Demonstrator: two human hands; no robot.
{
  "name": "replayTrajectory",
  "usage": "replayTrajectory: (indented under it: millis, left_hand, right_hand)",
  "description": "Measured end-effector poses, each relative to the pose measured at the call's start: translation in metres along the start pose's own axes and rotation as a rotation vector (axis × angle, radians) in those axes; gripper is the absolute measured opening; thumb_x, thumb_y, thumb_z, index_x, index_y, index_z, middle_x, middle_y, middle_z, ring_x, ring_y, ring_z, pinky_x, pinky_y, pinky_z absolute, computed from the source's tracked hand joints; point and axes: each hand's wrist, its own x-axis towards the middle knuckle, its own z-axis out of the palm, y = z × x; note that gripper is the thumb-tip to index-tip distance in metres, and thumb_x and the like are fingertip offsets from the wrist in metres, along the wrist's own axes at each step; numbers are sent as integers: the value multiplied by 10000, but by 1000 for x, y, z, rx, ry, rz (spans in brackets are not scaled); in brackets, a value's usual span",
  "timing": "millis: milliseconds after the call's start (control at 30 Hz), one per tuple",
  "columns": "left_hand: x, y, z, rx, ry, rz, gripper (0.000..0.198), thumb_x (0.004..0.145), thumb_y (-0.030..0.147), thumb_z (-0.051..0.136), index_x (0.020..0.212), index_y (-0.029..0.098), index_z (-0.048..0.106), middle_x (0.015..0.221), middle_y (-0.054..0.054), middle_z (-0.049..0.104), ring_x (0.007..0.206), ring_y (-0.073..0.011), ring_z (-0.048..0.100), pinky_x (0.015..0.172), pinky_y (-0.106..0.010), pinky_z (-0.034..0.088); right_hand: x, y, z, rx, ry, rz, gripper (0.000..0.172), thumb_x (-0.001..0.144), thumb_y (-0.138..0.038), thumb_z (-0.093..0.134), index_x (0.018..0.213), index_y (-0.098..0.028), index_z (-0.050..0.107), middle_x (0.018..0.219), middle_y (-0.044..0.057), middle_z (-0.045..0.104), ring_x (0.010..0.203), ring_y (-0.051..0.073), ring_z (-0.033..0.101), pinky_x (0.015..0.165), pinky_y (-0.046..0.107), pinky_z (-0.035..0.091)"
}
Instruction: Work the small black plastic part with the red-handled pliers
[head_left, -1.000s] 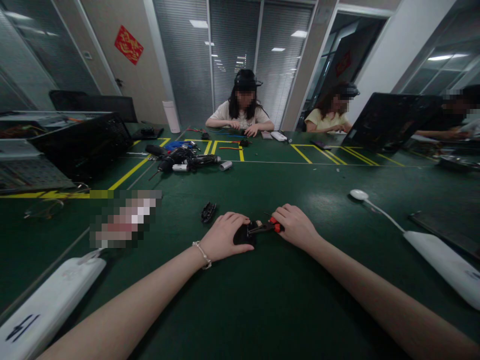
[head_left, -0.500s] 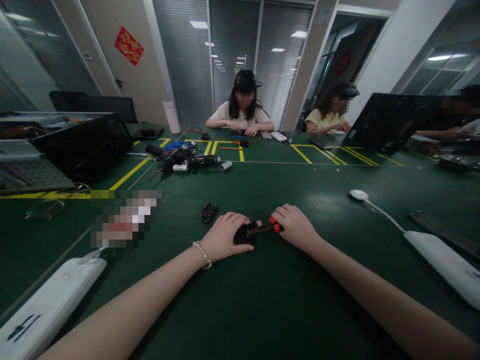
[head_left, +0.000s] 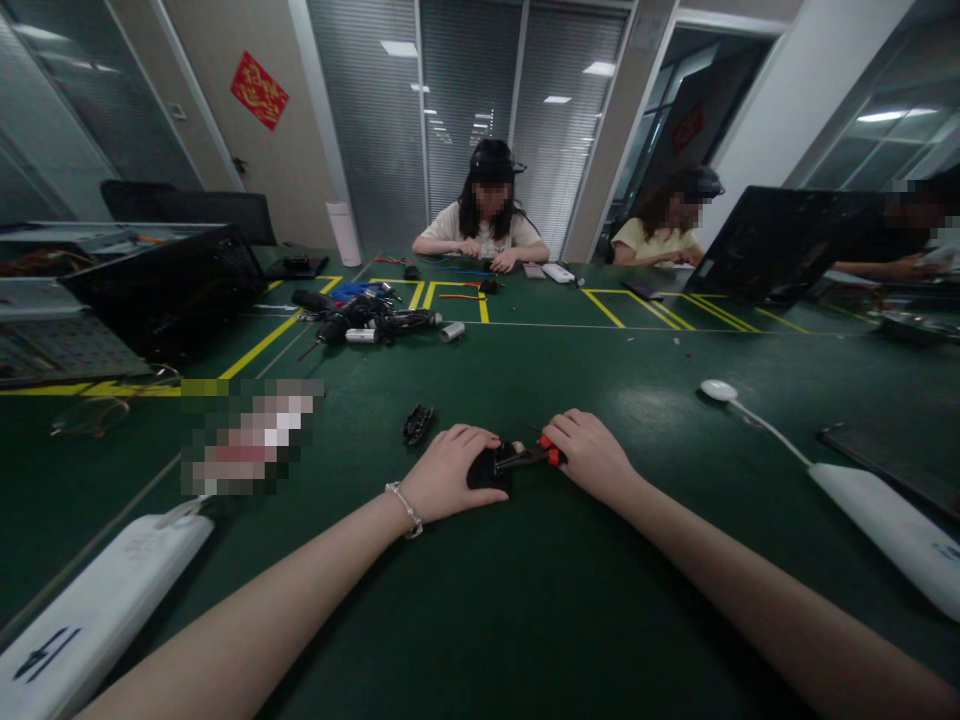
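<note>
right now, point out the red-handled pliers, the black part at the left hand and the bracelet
Red-handled pliers point(head_left: 535, 455): head view, dark body
Black part point(head_left: 486, 476): head view, dark surface
Bracelet point(head_left: 407, 506): head view, middle of band

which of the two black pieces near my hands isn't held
The loose black piece, lying on the table beyond your left hand; the other black piece is in that hand, with pliers at it.

- pliers point(head_left: 534, 454): grips are super bright red, the metal end's dark
- block point(head_left: 486, 476) at the pliers' tip: black
- loose chunky piece point(head_left: 417, 425): black too
- tabletop point(head_left: 480, 600): deep green, with tape lines point(head_left: 259, 346) in yellow
- long gadget point(head_left: 105, 600) on the left: white, black scribble on it
- wall sign point(head_left: 259, 90): red with gold characters, pretty loud tbh
- tumbler point(head_left: 344, 233): kinda pinkish white
- bracelet point(head_left: 405, 508): pale, whitish
</note>
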Motion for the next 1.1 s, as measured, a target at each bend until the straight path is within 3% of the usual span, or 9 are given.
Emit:
replayTrajectory:
  millis: [933, 1100]
  left_hand:
    - [0, -2, 1, -60, 39, -61, 609, 612, 488, 675, 1106, 214, 446, 1082, -64, 527, 1021, -255, 474, 863, -412, 380]
    - [1, -5, 3, -54, 47, -37, 561, 607, 504, 671, 1036, 198, 480, 1059, -67, 538, 1012, -256, 487, 861, -406, 387]
  right_hand:
    - [0, 0, 1, -1, 5, 26, 201, 664, -106, 516, 854, -161, 554, 874, 69, 570, 807, 194, 460, 701, 307, 356]
    - [0, -1, 1, 2, -2, 30, 215, 665, -102, 519, 870, -155, 554, 881, 68, 571, 812, 191, 463, 713, 306, 357]
